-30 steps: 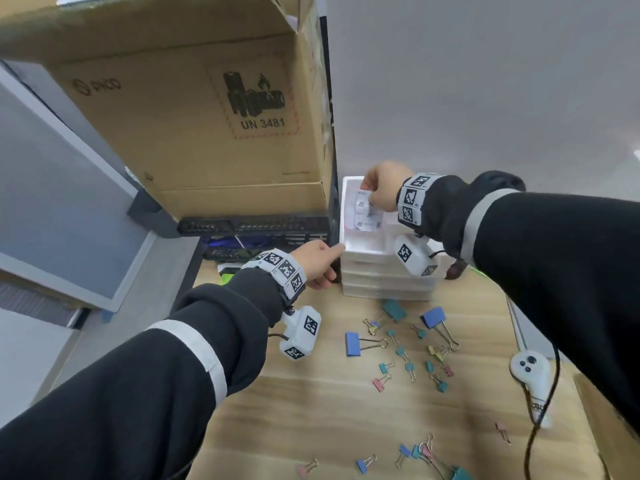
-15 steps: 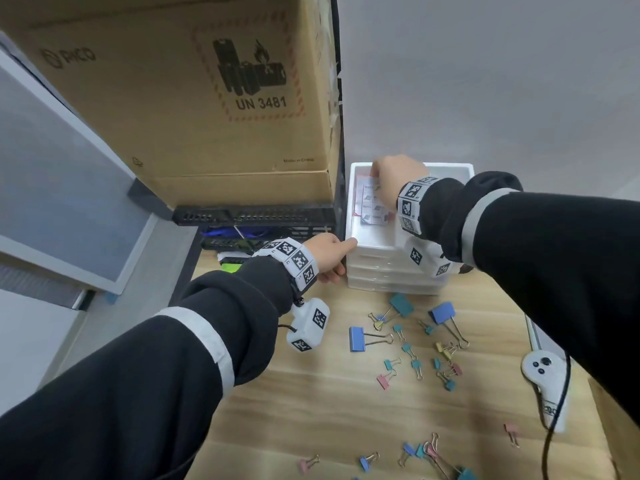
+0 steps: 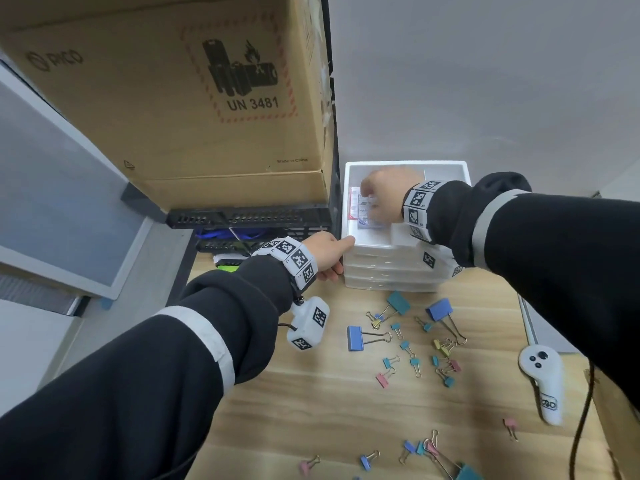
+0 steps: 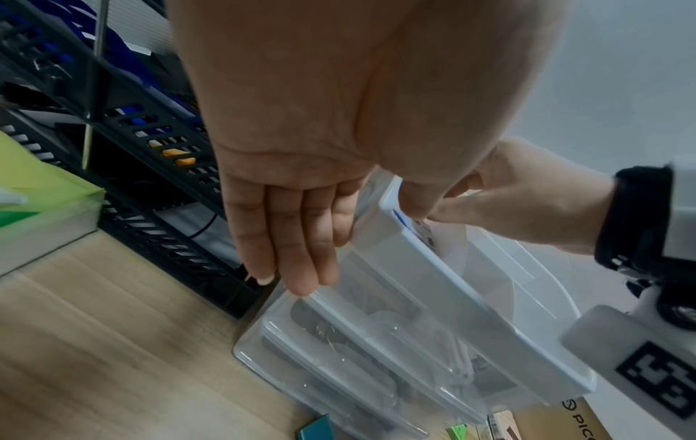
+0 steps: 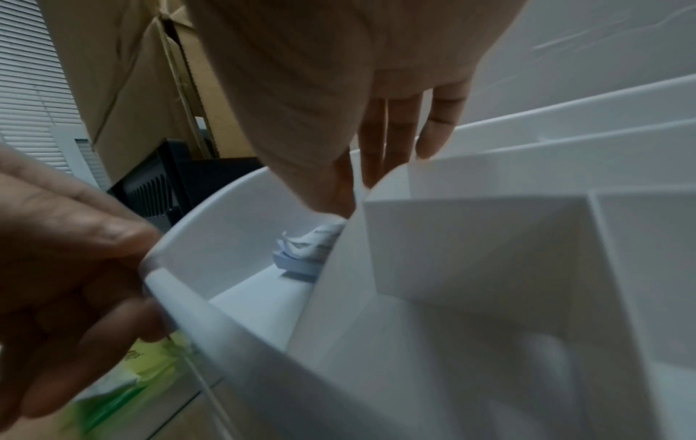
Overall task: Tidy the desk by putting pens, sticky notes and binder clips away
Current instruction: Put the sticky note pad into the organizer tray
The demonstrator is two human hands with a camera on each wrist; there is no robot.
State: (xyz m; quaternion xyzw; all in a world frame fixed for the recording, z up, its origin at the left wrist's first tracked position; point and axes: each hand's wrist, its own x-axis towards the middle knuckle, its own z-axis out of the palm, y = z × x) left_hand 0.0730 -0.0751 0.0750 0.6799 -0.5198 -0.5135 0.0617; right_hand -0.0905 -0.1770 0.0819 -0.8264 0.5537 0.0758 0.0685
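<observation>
While the left hand [image 3: 327, 252] steadies the white desk organizer [image 3: 349, 233] with straight fingers, the right hand [image 3: 384, 194] lowers a wrapped pad of sticky notes [image 3: 363, 211] into its top left compartment, fingers pinching it. Release seems next, then the binder clips [image 3: 408, 344] scattered on the desk [image 3: 311, 410]; fingertip contact is hidden

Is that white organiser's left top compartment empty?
No. A printed packet lies in the organiser, under the right hand. What the packet holds, cannot tell.
</observation>
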